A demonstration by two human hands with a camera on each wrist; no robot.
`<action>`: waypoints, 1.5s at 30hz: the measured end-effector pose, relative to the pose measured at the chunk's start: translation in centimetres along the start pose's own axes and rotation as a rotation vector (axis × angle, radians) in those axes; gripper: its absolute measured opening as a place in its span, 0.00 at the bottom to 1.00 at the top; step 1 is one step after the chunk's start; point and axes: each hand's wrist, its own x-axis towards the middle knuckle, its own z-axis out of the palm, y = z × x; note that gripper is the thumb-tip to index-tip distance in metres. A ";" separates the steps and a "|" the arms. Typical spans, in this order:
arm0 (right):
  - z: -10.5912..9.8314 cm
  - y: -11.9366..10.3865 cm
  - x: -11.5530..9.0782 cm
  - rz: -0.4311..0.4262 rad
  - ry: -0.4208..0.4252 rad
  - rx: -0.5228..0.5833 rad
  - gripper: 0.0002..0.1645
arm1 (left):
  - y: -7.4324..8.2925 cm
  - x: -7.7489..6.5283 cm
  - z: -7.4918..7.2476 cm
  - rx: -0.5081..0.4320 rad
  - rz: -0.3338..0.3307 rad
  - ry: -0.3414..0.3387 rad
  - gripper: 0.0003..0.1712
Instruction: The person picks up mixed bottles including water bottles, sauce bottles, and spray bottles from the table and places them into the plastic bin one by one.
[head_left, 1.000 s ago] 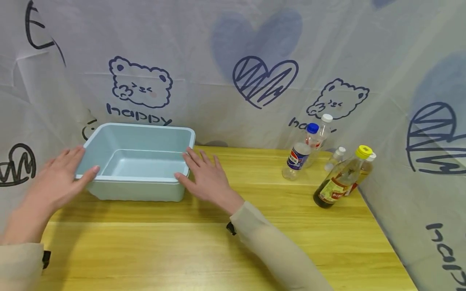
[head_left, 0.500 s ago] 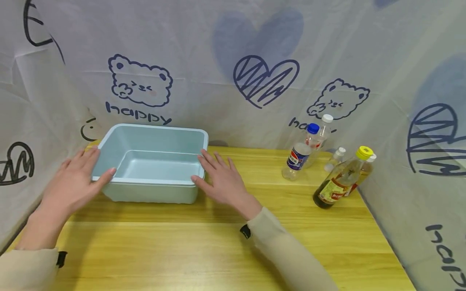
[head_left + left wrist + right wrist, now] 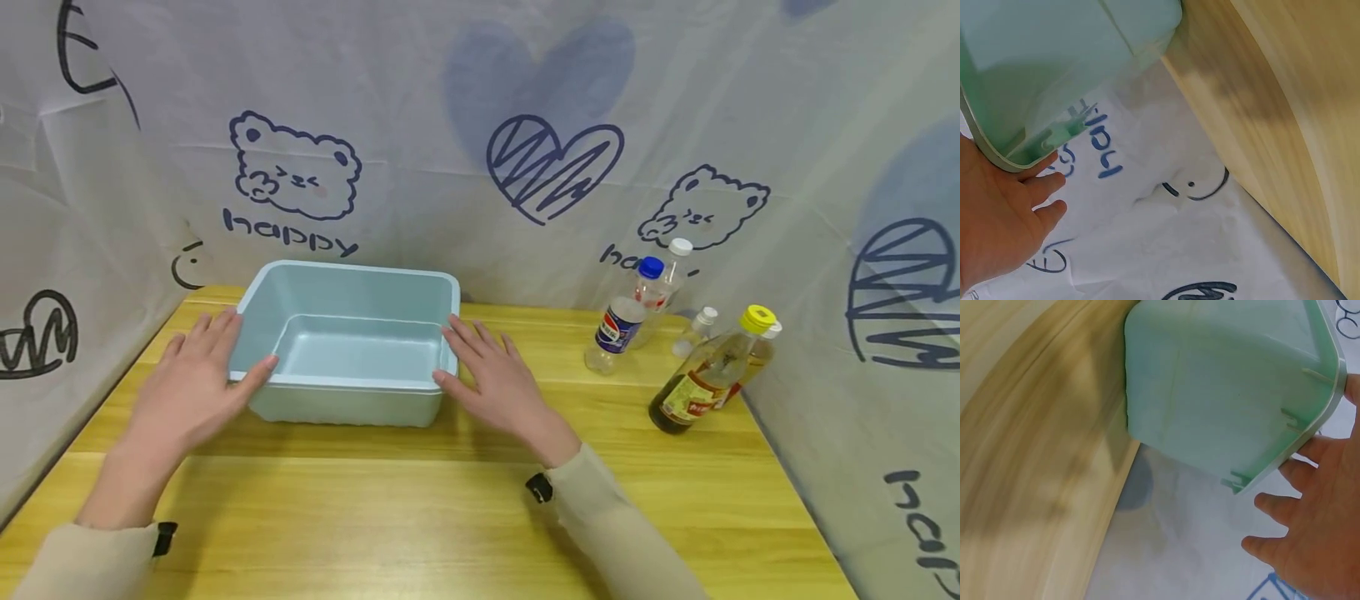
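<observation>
A pale blue plastic basin point(image 3: 345, 405) stands upright on the wooden table, with nothing inside it. My left hand point(image 3: 187, 383) lies against its left front corner, fingers extended along the side and thumb on the front rim. At the opposite corner my right hand point(image 3: 502, 383) touches the right rim with straight, spread fingers. In the left wrist view the basin's outer wall point(image 3: 1054, 56) shows above my left hand point(image 3: 997, 219). The right wrist view has my right hand point(image 3: 1316, 512) at the rim, several fingers reaching past it.
Right of the basin stand a Pepsi bottle point(image 3: 617, 329), a blue-capped bottle point(image 3: 651, 268), a white-capped clear bottle point(image 3: 678, 262), a small bottle point(image 3: 696, 329), and a yellow-capped dark sauce bottle point(image 3: 697, 392) before another bottle point(image 3: 757, 354). A printed curtain point(image 3: 420, 208) hangs behind the table point(image 3: 375, 508).
The basin has slid to the right across the table, both hands travelling with it and staying at its sides. The bottles have stayed where they were.
</observation>
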 end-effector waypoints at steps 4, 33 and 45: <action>-0.4 0.8 -1.0 0.001 0.011 0.018 0.43 | 1.3 -0.2 0.1 0.013 0.004 -0.009 0.54; -3.1 7.3 -9.0 -0.001 0.049 0.195 0.40 | 10.2 -2.8 1.8 0.044 0.071 -0.010 0.58; -3.5 9.3 -11.7 -0.023 0.105 0.289 0.40 | 13.1 -3.3 3.1 0.044 0.085 0.017 0.58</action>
